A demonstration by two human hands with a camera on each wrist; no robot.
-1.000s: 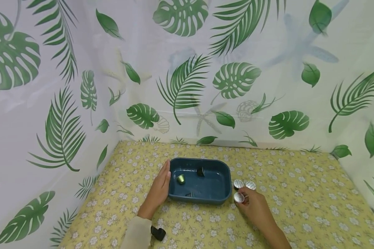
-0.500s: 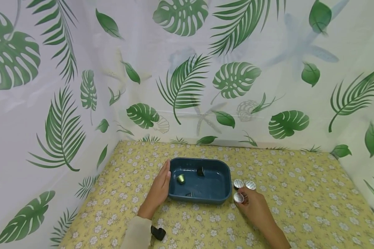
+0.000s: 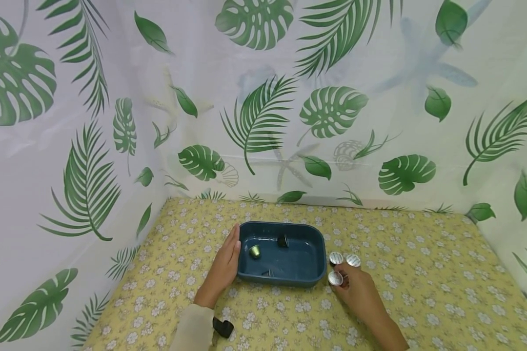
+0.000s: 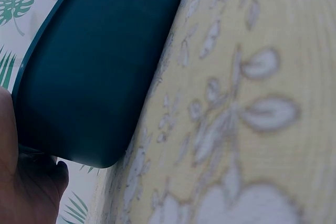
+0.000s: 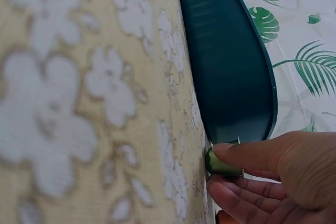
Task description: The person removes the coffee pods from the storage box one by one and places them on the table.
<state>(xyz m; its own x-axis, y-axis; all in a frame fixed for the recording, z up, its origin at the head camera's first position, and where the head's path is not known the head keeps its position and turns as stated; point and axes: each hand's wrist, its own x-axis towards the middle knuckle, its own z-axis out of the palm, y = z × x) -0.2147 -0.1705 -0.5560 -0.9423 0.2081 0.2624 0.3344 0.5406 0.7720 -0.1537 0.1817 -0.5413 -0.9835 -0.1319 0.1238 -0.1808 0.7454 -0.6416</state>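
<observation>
The green capsule (image 5: pixel 224 165) is pinched between the thumb and fingers of the right hand (image 3: pixel 361 294), its silver lid facing up; in the head view I find it low in the frame, right of centre, just beside the right end of the blue tray (image 3: pixel 299 261). I cannot tell whether its base touches the surface (image 3: pixel 426 287). Just above that grip in the frame I have two more silver-lidded capsules, the nearer capsule (image 3: pixel 335 258) and the farther capsule (image 3: pixel 353 260), side by side on the surface. At the bottom of the right wrist view I get a sliver of an orange item (image 5: pixel 227 217), too cut off for me to name.

The left hand (image 3: pixel 221 261) lies flat against the tray's left end, fingers extended along the wall and curled round nothing. A beige sleeve (image 3: pixel 193 329) and a black wrist piece (image 3: pixel 223 328) show behind it, at the bottom edge.

Inside the tray I count three capsules: a light green one (image 3: pixel 255 251) at the left, a black one (image 3: pixel 283 241) near the far wall, and a dark one (image 3: pixel 267 273) partly hidden by the near wall. Flowered yellow cloth covers the surface, and leaf-printed white sheeting (image 3: pixel 263 195) fills the frame above.
</observation>
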